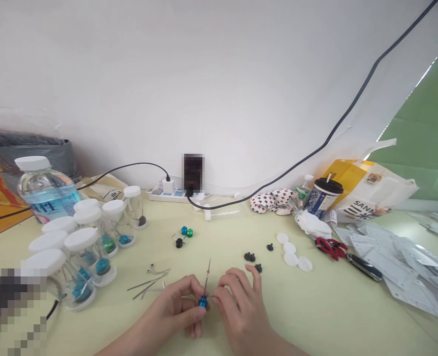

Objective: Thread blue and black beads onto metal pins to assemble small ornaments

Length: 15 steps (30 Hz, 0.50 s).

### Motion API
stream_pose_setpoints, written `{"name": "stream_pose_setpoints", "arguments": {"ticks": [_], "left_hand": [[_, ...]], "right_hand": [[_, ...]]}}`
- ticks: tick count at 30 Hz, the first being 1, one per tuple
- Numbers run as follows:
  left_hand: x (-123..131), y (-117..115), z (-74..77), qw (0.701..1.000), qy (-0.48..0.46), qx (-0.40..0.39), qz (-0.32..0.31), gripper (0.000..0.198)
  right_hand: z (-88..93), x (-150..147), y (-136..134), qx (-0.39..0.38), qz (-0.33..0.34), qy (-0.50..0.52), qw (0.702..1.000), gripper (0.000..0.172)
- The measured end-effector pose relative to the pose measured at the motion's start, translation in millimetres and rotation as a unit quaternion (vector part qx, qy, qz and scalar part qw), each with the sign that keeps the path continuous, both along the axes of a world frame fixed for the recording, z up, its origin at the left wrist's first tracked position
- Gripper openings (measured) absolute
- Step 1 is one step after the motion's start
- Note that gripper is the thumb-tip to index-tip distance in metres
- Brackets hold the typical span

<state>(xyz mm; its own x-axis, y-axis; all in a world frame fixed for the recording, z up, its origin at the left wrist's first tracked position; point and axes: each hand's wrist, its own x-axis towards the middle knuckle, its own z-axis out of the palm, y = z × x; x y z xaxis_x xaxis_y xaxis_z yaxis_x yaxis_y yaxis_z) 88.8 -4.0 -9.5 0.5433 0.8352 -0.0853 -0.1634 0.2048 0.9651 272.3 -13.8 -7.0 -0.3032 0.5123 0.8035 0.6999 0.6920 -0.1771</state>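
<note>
My left hand (pixel 180 304) pinches a small blue metal knob (pixel 202 301) between thumb and fingers. A thin metal rod (pixel 206 279) stands up out of the knob, slightly tilted, with a small reddish band partway along it. Close on the right, my right hand (pixel 241 306) has thumb and forefinger pinched together beside the knob. A thin metal piece (pixel 211 296) shows between its fingertips and reaches toward the knob's side; most of it is hidden. Several loose bent metal rods (pixel 150 284) lie on the table just beyond my left hand.
Capped clear jars (pixel 102 267) holding blue and green knobs stand left. Blue, green and black knobs (pixel 179 243) lie mid-table. Small black parts (pixel 258 268), white discs (pixel 290 258), red-handled pliers (pixel 330 248) and flat plastic packets (pixel 408 267) lie right. A power strip (pixel 174 197) runs along the wall.
</note>
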Motion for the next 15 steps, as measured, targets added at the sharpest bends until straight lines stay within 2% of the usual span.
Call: {"name": "stream_pose_setpoints", "arguments": {"ticks": [15], "left_hand": [[0.0,0.3,0.1,1.0,-0.001,-0.004,-0.002,0.021]], "right_hand": [[0.7,-0.1,-0.9,-0.01,0.027,0.013,1.0,0.015]]}}
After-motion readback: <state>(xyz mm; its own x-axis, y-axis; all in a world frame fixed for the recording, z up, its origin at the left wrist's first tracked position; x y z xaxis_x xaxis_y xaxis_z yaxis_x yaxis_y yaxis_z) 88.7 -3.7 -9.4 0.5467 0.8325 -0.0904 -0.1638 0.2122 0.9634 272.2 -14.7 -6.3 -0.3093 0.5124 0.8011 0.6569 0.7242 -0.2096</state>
